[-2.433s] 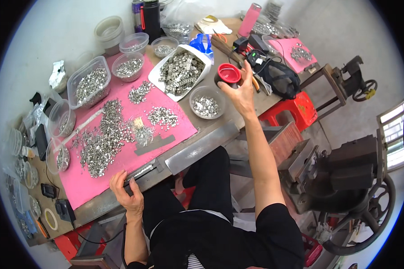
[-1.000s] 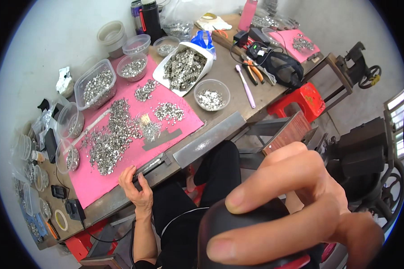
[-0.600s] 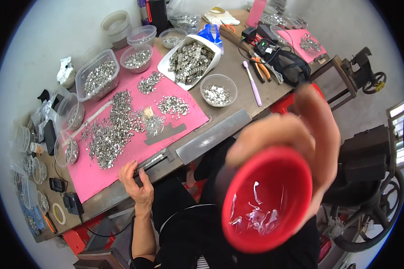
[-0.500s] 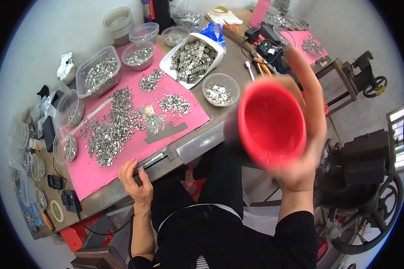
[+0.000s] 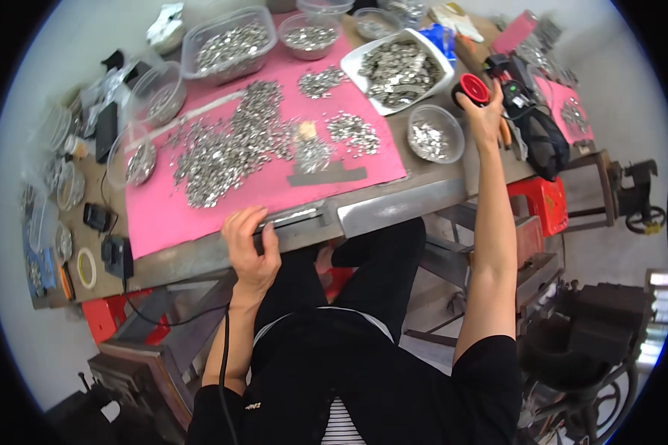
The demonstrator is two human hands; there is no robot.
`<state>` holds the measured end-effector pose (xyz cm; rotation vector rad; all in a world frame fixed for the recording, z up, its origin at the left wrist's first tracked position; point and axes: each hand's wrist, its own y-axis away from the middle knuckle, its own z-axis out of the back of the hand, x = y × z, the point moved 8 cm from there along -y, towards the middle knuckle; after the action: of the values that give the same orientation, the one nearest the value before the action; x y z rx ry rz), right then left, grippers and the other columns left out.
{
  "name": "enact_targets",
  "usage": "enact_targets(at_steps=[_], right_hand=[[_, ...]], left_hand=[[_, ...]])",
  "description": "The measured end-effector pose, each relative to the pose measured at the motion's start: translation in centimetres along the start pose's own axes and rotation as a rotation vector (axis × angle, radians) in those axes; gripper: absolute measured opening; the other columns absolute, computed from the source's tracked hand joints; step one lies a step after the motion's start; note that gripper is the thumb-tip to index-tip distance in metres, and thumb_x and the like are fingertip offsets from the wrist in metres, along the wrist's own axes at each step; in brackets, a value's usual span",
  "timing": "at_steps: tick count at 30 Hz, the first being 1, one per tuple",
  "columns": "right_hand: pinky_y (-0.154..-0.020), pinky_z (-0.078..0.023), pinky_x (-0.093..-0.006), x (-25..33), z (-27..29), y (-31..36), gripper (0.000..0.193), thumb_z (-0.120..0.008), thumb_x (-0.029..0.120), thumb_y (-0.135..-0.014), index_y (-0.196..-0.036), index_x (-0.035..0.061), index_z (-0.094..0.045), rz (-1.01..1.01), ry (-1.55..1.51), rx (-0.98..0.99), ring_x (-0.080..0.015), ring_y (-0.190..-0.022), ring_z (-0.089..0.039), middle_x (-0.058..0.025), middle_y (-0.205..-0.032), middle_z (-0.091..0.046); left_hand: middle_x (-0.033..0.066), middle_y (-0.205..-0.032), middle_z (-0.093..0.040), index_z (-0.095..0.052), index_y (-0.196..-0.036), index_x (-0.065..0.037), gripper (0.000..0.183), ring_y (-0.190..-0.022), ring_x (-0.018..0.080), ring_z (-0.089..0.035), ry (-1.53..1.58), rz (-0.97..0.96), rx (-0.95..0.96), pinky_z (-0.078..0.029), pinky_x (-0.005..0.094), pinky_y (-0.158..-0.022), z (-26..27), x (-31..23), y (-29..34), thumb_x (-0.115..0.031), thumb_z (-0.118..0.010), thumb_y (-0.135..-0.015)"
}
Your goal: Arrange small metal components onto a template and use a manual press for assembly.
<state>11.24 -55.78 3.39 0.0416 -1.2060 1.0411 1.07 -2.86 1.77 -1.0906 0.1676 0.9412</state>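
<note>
My right hand (image 5: pixel 485 117) is stretched out to the back right of the bench, closed around a small cup (image 5: pixel 473 89) with a red inside and a dark outside. It is at or just above the bench top, beside the white tray (image 5: pixel 375 95) of metal pieces; whether it touches down I cannot tell. My left hand (image 5: pixel 251 245) is at the bench's front edge, its fingers curled over one end of a dark, narrow bar-shaped tool (image 5: pixel 297 216). Before it, heaps of small silver metal pieces (image 5: pixel 237 141) lie on a pink mat (image 5: pixel 156 226).
Clear plastic tubs of metal pieces, such as a round one (image 5: pixel 436 133) and a rectangular one (image 5: pixel 228 48), stand around the mat. A grey metal plate (image 5: pixel 401 206) lines the front edge. A black pouch (image 5: pixel 545 141) lies at right, a red stool (image 5: pixel 539 204) below. A black cable (image 5: pixel 225 356) crosses my left arm.
My right hand has carried the cup from close in front of me away to the back right of the bench. My left hand keeps its place on the bar-shaped tool. The view has shifted.
</note>
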Motion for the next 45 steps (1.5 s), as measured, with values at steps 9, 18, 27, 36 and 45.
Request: enact_targets(at_steps=[9, 18, 27, 36, 45], right_hand=[[-0.107, -0.045, -0.041, -2.9, -0.1, 0.6, 0.105, -0.088, 0.041, -0.075, -0.152, -0.0071, -0.033, -0.012, 0.027, 0.081, -0.0357, -0.127, -0.058, -0.0275, -0.139, -0.056], [-0.072, -0.053, -0.0308, 19.1, -4.9, 15.1, 0.017, -0.071, 0.004, -0.089, -0.106, 0.0031, -0.071, 0.325, -0.049, 0.404, -0.0178, -0.077, -0.066, -0.0095, -0.092, -0.067], [-0.066, -0.048, -0.0385, 19.7, -12.7, 21.3, 0.015, -0.071, 0.003, -0.086, -0.1, 0.0052, -0.074, 0.533, 0.019, 0.563, -0.0269, -0.072, -0.059, -0.0112, -0.082, -0.059], [-0.071, -0.05, -0.0329, 18.7, -11.3, 21.3, 0.017, -0.07, -0.002, -0.086, -0.101, 0.0042, -0.074, 0.428, -0.042, 0.559, -0.0227, -0.079, -0.064, -0.0099, -0.089, -0.065], [-0.074, -0.051, -0.0293, 17.3, -11.2, 21.1, 0.018, -0.07, -0.001, -0.087, -0.104, 0.0037, -0.075, 0.233, -0.151, 0.543, -0.0167, -0.081, -0.064, -0.0078, -0.091, -0.067]], left_hand=[[0.0107, -0.109, -0.068, -0.065, -0.111, -0.004, 0.025, -0.105, 0.0306, -0.063, 0.039, 0.079, 0.099, -0.038, 0.0509, -0.109, 0.2, -0.3, -1.2, -0.002, -0.069, -0.087], [0.0012, -0.097, -0.068, -0.071, -0.099, -0.013, 0.01, -0.099, 0.0222, -0.061, -0.016, 0.07, 0.24, -0.031, 0.048, -0.106, -2.5, 1.2, -6.4, -0.015, -0.072, -0.089], [0.0015, -0.092, -0.059, -0.075, -0.097, -0.019, 0.01, -0.099, 0.0218, -0.057, -0.03, -0.138, 0.385, -0.03, 0.0523, -0.103, -7.8, 0.4, -8.6, -0.018, -0.073, -0.087], [0.0026, -0.092, -0.06, -0.075, -0.096, -0.018, 0.011, -0.097, 0.0232, -0.057, -0.037, -0.133, 0.399, -0.031, 0.052, -0.102, -7.6, 1.1, -8.4, -0.017, -0.075, -0.085], [0.0041, -0.092, -0.06, -0.072, -0.097, -0.015, 0.01, -0.101, 0.025, -0.058, -0.123, -0.185, 0.578, -0.03, 0.0517, -0.104, -9.6, 0.1, -8.9, -0.018, -0.072, -0.088]])
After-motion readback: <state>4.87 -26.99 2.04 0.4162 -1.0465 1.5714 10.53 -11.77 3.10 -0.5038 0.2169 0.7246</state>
